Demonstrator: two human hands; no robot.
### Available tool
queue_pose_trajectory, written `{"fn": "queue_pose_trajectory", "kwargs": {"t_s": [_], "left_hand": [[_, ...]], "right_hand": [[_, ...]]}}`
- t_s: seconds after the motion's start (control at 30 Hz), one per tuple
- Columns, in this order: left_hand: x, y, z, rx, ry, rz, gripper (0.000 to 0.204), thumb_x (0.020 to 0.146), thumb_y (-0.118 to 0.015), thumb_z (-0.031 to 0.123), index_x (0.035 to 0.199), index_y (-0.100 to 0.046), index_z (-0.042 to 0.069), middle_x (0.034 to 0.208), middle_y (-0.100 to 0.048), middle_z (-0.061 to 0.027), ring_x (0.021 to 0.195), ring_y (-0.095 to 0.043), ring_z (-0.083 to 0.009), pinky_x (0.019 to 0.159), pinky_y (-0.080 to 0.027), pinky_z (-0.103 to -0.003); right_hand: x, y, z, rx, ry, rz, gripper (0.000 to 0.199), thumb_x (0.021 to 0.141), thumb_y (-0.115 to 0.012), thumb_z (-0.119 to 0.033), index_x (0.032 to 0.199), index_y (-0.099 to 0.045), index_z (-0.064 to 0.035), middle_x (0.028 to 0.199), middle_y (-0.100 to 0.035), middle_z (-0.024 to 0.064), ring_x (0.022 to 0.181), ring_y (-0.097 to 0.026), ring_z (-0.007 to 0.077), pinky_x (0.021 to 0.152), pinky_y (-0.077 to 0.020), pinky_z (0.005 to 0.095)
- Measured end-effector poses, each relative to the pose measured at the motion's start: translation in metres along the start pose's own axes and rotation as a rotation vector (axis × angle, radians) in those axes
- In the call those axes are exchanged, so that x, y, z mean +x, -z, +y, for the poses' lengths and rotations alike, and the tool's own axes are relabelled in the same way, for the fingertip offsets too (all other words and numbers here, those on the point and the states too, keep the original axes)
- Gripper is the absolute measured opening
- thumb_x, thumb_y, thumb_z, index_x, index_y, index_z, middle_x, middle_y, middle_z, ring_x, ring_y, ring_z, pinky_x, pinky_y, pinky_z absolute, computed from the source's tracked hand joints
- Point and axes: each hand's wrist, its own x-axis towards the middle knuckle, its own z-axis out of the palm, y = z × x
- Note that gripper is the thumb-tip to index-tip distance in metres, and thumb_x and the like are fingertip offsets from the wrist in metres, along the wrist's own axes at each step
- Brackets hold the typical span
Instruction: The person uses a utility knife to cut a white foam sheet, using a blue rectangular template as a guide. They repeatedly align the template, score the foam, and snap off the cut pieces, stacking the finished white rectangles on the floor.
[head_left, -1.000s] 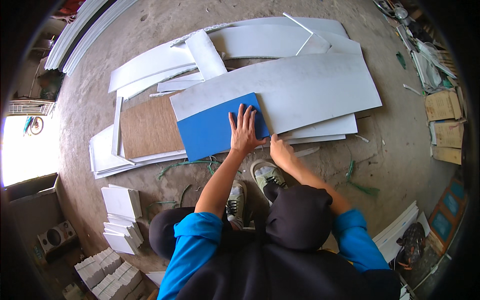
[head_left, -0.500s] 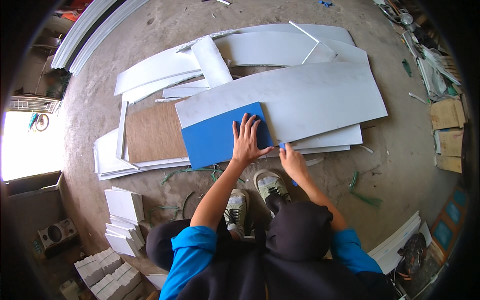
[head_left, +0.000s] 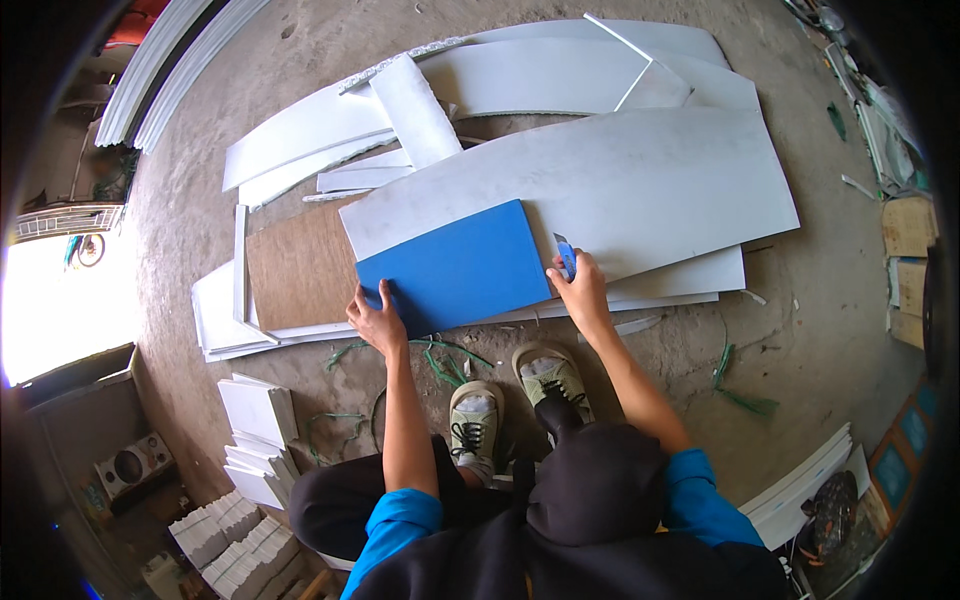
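Your left hand (head_left: 377,320) grips the near-left corner of the blue panel (head_left: 455,265), fingers curled over its edge. The panel lies flat on the large white sheet (head_left: 640,180), partly over a brown board (head_left: 300,268). Your right hand (head_left: 580,290) is clenched around a blue utility knife (head_left: 566,257), tip at the panel's right edge, where it meets the white sheet.

Risks, as I judge them:
- The panel is held only at one corner. Knife pressure along the far edge could pivot it and pull the cut off line.
- The sheets underneath are loosely stacked on the concrete floor (head_left: 800,330); they may slide or flex under load.
- A stroke drawn toward you runs at your shoes (head_left: 510,400), just below the stack. A slip carries the blade there.
- Keep the left fingers clear of the blade's path.
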Motion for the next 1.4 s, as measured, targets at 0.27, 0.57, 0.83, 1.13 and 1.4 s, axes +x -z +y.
{"fn": "queue_pose_trajectory", "kwargs": {"t_s": [0.27,0.57,0.83,1.13,1.4], "left_hand": [[0.005,-0.001,-0.005,-0.119,-0.034,0.035,0.047,0.078,-0.064,0.036,0.107,-0.058,0.0,0.094,-0.051,-0.0132,0.087,-0.051,-0.0266,0.078,-0.042,-0.037],[0.051,-0.013,0.014,-0.205,0.004,0.028,0.053,0.075,-0.067,0.04,0.109,-0.058,0.0,0.097,-0.049,-0.0126,0.085,-0.051,-0.0237,0.076,-0.042,-0.035],[0.098,-0.032,0.022,-0.208,0.027,-0.006,0.063,0.07,-0.069,0.047,0.11,-0.058,0.0,0.096,-0.049,-0.0127,0.084,-0.052,-0.0244,0.077,-0.043,-0.035],[0.09,-0.039,0.027,-0.215,0.022,0.031,0.061,0.07,-0.071,0.044,0.111,-0.058,0.0,0.095,-0.048,-0.0122,0.086,-0.051,-0.0244,0.077,-0.043,-0.034],[0.092,-0.042,0.021,-0.217,0.014,0.06,0.061,0.07,-0.071,0.043,0.112,-0.057,0.001,0.101,-0.049,-0.0141,0.09,-0.052,-0.0261,0.079,-0.044,-0.035]], "right_hand": [[0.003,-0.003,-0.009,0.135,-0.116,-0.058,0.018,0.073,-0.066,-0.007,0.088,-0.058,-0.0011,0.074,-0.063,0.0098,0.067,-0.062,0.023,0.061,-0.0477,0.0328],[0.038,-0.008,-0.034,0.233,-0.055,0.007,0.026,0.074,-0.063,-0.002,0.097,-0.05,-0.0027,0.073,-0.063,0.0089,0.067,-0.063,0.0215,0.06,-0.0473,0.0324],[0.07,-0.019,-0.049,0.296,-0.08,0.011,0.027,0.074,-0.061,0.0,0.099,-0.05,-0.0034,0.076,-0.063,0.008,0.068,-0.063,0.0193,0.06,-0.0486,0.0304],[0.073,-0.021,-0.042,0.275,-0.085,0.032,0.029,0.074,-0.06,0.001,0.1,-0.049,-0.0028,0.079,-0.064,0.0085,0.069,-0.063,0.0193,0.059,-0.0489,0.03],[0.072,-0.012,-0.035,0.272,-0.095,0.02,0.027,0.074,-0.061,-0.001,0.098,-0.049,-0.0013,0.078,-0.064,0.0086,0.068,-0.063,0.0192,0.06,-0.0482,0.0302]]}}
